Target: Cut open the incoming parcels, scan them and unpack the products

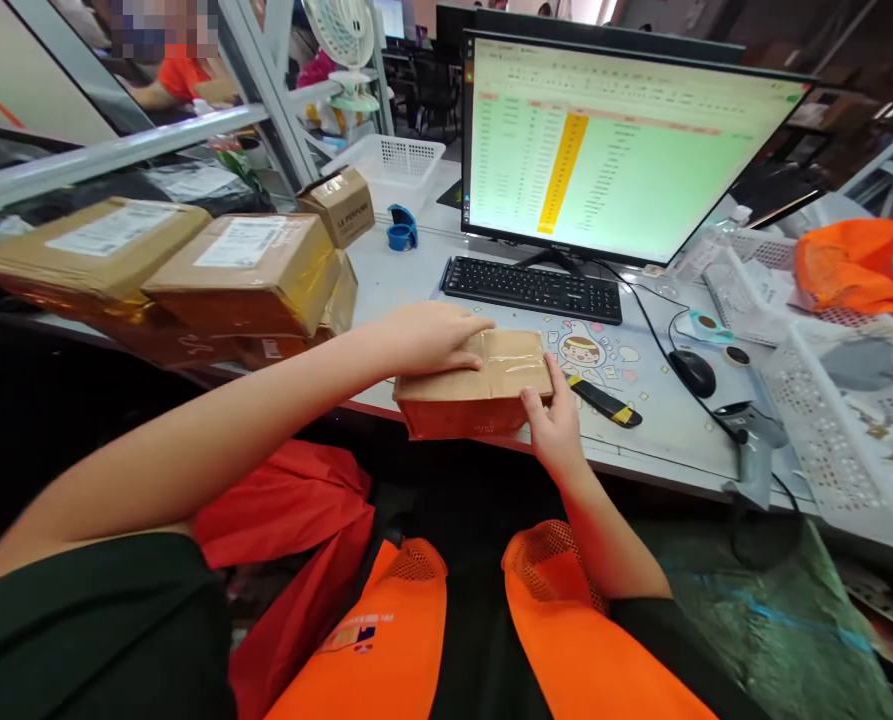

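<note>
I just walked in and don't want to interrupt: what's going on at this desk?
A person has both hands on a taped cardboard box at the front edge of the desk. The left hand rests on top; the right hand holds the right end. The top looks closed. What seems to be a box cutter lies nearby, in neither hand. Labelled boxes stand at left, and the monitor shows a spreadsheet.

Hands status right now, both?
Left hand: resting on the taped cardboard box; whether it grips can't be told.
Right hand: holding the same box at its near right corner.
</note>
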`<move>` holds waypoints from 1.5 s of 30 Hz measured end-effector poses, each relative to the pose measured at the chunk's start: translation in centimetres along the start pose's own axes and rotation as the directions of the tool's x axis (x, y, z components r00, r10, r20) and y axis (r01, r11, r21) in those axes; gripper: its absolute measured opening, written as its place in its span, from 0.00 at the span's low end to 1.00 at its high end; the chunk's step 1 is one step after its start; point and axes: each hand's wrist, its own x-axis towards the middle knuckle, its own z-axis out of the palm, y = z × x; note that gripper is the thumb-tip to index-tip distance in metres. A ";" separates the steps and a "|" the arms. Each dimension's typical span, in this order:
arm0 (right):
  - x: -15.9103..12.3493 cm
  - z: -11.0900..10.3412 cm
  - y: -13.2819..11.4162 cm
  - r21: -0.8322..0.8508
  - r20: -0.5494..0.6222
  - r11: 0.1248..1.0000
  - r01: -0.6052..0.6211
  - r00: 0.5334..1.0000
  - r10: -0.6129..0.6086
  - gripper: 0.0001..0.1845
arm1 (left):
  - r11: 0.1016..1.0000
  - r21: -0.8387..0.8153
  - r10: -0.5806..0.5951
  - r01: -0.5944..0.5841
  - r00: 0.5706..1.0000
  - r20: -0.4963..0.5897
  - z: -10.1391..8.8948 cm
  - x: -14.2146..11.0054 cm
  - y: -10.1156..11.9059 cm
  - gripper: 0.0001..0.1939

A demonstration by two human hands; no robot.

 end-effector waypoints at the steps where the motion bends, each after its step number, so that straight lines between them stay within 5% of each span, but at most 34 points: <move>1: 0.0 0.3 -0.1 0.014 -0.011 1.000 -0.025 1.000 0.026 0.45 | 0.999 0.043 0.003 -0.004 1.000 0.025 -0.2 0.0 0.5 0.32; 6: 0.9 0.8 0.2 0.078 -0.057 0.996 -0.049 0.997 0.054 0.39 | 0.981 0.185 0.028 -0.051 0.992 0.127 -0.4 1.0 1.4 0.32; 10: 1.7 1.2 -0.3 0.213 -0.098 0.976 0.043 0.995 -0.023 0.31 | 0.998 0.038 -0.060 0.056 0.993 0.106 -1.6 1.6 0.3 0.28; 14: 1.5 1.2 0.3 0.427 -0.089 0.869 0.250 0.968 -0.234 0.13 | 0.966 -0.188 -0.177 0.176 0.984 0.012 -3.2 1.8 -2.1 0.26; 18: 0.7 -0.2 2.8 0.465 -0.108 0.738 0.488 0.859 -0.500 0.03 | 0.940 -0.288 -0.149 0.182 0.980 0.134 -1.3 3.0 -5.1 0.22; 22: 0.7 -3.1 4.6 0.337 0.054 0.723 0.604 0.754 -0.655 0.08 | 0.942 -0.311 -0.066 0.124 0.980 0.190 1.7 3.8 -6.4 0.23; 25: 2.0 -5.3 3.9 0.273 0.214 0.727 0.630 0.696 -0.685 0.17 | 0.985 -0.158 -0.076 0.068 0.996 -0.046 1.4 2.1 -5.5 0.22; 28: 4.6 -7.0 1.2 0.196 0.380 0.769 0.609 0.676 -0.632 0.16 | 0.994 -0.020 0.095 -0.108 0.937 -0.335 -0.1 -1.7 -3.1 0.20; 31: 7.5 -7.5 -2.8 0.094 0.610 0.813 0.575 0.611 -0.504 0.13 | 0.950 -0.054 0.272 -0.308 0.899 -0.344 0.5 -5.5 -0.3 0.16; 35: 9.5 -6.6 -7.5 0.027 0.820 0.814 0.580 0.453 -0.349 0.11 | 0.948 -0.207 0.138 -0.243 0.896 -0.422 5.2 -8.5 1.3 0.13; 37: 9.4 -6.2 -8.3 0.026 0.821 0.846 0.533 0.471 -0.322 0.08 | 0.955 -0.280 -0.089 -0.093 0.813 -0.575 8.1 -9.5 1.5 0.18; 38: 9.2 -6.2 -8.3 0.026 0.805 0.870 0.493 0.506 -0.311 0.08 | 0.945 -0.325 -0.229 0.014 0.739 -0.634 9.5 -9.9 1.8 0.20; 40: 8.5 -6.5 -7.2 0.031 0.727 0.911 0.412 0.616 -0.304 0.13 | 0.867 -0.422 -0.494 0.266 0.576 -0.652 11.6 -10.3 2.7 0.20; 42: 7.5 -7.1 -5.3 0.062 0.574 0.939 0.339 0.758 -0.311 0.18 | 0.728 -0.470 -0.683 0.499 0.465 -0.563 12.7 -10.0 4.3 0.17; 43: 6.9 -7.5 -4.2 0.088 0.481 0.949 0.303 0.822 -0.306 0.20 | 0.673 -0.470 -0.736 0.571 0.454 -0.503 12.9 -9.6 5.2 0.15; 45: 5.7 -8.3 -2.4 0.137 0.348 0.964 0.230 0.900 -0.264 0.22 | 0.644 -0.486 -0.765 0.591 0.517 -0.384 12.7 -8.4 6.8 0.14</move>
